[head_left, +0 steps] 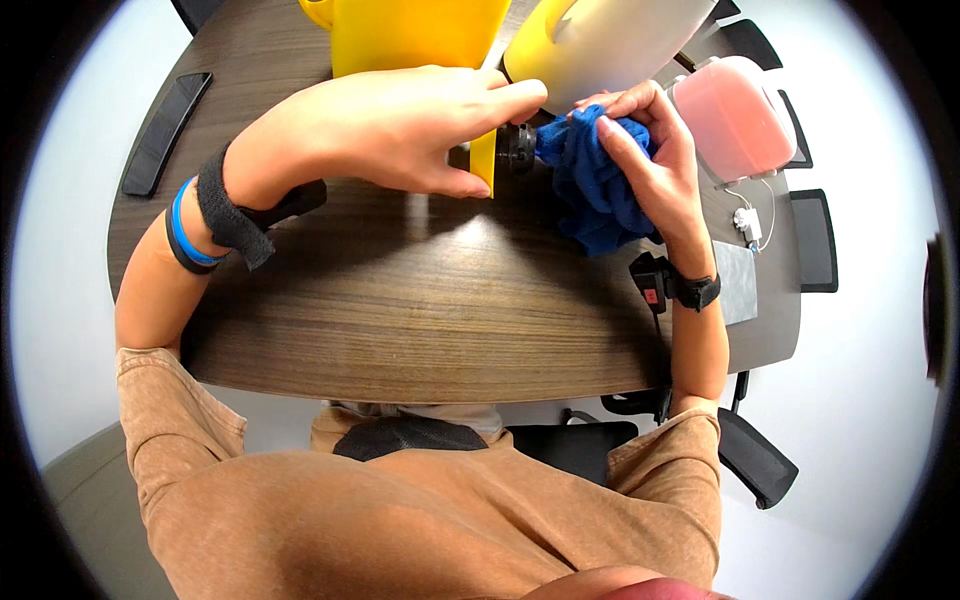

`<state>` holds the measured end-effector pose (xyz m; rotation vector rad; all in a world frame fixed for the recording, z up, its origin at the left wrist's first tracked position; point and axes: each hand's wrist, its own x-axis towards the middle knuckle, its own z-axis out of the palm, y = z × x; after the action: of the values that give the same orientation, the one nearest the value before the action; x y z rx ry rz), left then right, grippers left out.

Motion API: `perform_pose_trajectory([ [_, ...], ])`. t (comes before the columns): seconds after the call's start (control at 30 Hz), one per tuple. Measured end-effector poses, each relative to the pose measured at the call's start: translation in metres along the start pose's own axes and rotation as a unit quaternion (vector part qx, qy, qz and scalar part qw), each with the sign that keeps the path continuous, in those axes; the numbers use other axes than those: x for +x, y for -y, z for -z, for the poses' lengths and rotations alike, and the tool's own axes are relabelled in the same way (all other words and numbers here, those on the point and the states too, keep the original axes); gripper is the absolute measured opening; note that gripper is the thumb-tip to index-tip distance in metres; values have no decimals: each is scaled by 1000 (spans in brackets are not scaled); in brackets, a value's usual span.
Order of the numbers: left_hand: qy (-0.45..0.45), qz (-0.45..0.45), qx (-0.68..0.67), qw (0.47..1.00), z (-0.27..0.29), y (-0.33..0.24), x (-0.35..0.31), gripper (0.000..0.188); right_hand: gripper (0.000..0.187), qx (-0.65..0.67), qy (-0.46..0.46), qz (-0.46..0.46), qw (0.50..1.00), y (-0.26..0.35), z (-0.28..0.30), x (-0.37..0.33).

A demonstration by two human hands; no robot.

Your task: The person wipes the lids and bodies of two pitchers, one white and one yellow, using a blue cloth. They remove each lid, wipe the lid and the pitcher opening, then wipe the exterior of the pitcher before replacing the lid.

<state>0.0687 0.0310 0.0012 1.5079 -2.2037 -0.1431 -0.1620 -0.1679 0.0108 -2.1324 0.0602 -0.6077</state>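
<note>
My left hand (400, 128) is closed around a yellow-and-black object (483, 162), fingers over the top and thumb below. Its black ribbed end (516, 147) points right; the rest is hidden behind my hand, so I cannot tell its kind. My right hand (655, 150) grips a bunched blue cloth (595, 185), whose left side meets or nearly meets that black end. The cloth hangs in folds below my fingers, above the wooden table (430, 300).
Behind my hands stand a yellow container (415, 35) and a yellow-and-white jug (620, 50). A pink box (735, 118) is at the right, near a white charger with cable (748, 224) and a grey flat sheet (738, 280). A black phone (167, 133) lies at the left.
</note>
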Motion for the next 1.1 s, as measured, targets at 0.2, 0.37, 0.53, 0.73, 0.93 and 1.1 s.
perform_pose_trajectory([
  [0.2, -11, -1, 8, 1000, -1, 1, -1, 63, 34, -204, 112, 34, 972, 12, 4, 2],
  [0.37, 1, 12, 5, 1000, -3, 1, -1, 63, 38, -290, 167, -32, 942, 13, 6, -3],
  [0.53, -3, 6, 9, 1000, -4, 1, 0, 63, 40, -421, 121, 107, 892, -4, 2, -11],
  [0.73, 18, 28, 12, 999, 2, -7, 0, 65, 28, -412, 201, -19, 889, -2, 10, -11],
  [0.93, 13, 15, 7, 1000, 0, -6, 1, 64, 23, -235, 132, -11, 963, 12, -5, -4],
  [1.1, 4, 26, 20, 999, -4, -4, 0, 67, 23, -202, 94, -10, 975, 10, -18, -8],
])
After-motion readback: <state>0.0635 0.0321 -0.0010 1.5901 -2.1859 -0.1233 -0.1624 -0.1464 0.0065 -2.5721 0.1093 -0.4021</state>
